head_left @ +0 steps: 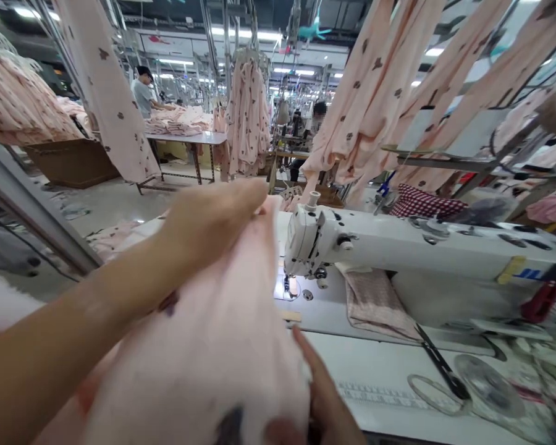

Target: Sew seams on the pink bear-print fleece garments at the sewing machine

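A pale pink cloth piece (217,334) with dark printed motifs is held up before me, blurred by motion. At its top edge, my left hand (213,213) is closed on the fabric, with the arm crossing in from the lower left. Lower down, my right hand (331,395) grips the cloth's right edge between thumb and fingers, partly hidden by it. Just beyond the cloth stands a white sewing machine (426,247), its lamp shining on the presser foot (290,285). A folded pinkish textured cloth (375,303) lies under the machine's arm.
Dark-handled scissors (442,361) and a printed ruler strip (389,395) lie on the machine table at right. Red-handled snips (544,296) are near the machine body. Pink garments (248,117) hang around. One person (143,93) works at a far table (204,138).
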